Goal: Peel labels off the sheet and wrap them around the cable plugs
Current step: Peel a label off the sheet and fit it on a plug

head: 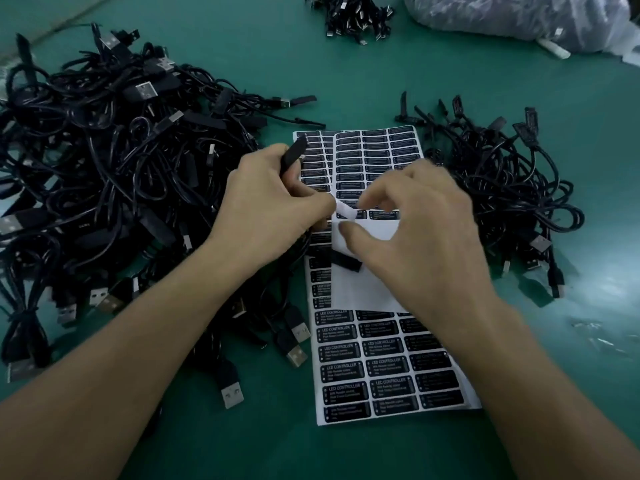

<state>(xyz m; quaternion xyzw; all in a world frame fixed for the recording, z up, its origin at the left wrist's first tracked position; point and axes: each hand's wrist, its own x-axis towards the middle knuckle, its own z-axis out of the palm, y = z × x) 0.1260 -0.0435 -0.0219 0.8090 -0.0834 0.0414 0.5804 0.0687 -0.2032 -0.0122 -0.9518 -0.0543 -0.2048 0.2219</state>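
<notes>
White label sheets (384, 367) with rows of black "LED CONTROLLER" labels lie overlapped on the green table in front of me. My left hand (270, 206) grips a black cable plug (292, 155) that sticks up past my thumb. A label (346, 211) curls up from the middle of the top sheet, its white back showing. My right hand (422, 230) hovers over the sheet, its blurred fingertips at that label's lifted edge. Another black plug (346, 263) lies on the bare part of the sheet below.
A big tangled heap of black USB cables (114, 174) fills the table's left side. A smaller pile of cables (502, 181) sits right of the sheets. Further cables (353, 15) and a plastic bag (519, 15) lie at the far edge.
</notes>
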